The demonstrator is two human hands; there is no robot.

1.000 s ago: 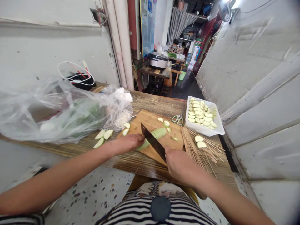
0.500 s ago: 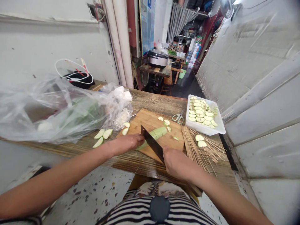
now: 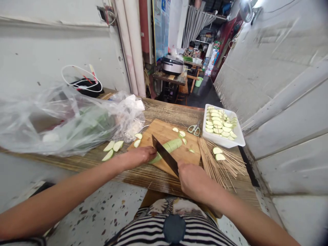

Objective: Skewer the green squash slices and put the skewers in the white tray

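Observation:
A pale green zucchini [image 3: 173, 145] lies on the wooden cutting board [image 3: 160, 128], its right part cut across into several pieces. My left hand [image 3: 144, 155] presses down on the uncut left part, fingers bent close to the blade. In my right hand [image 3: 191, 177] is the handle of a cleaver [image 3: 164, 153], whose dark blade stands across the zucchini beside my left fingertips. Several zucchini slices [image 3: 182, 134] are scattered at the board's far side. More pieces [image 3: 118, 146] rest on the table left of the board.
Right of the board lie wooden skewers [image 3: 215, 165] with two slices on them. Behind them stands a white tray [image 3: 239, 139] of skewered slices, with scissors [image 3: 194, 129] to its left. A clear plastic bag [image 3: 71, 119] of vegetables covers the table's left side.
The blade has shifted very slightly left along the zucchini, and my left hand has moved a little left with it. The view has tilted slightly.

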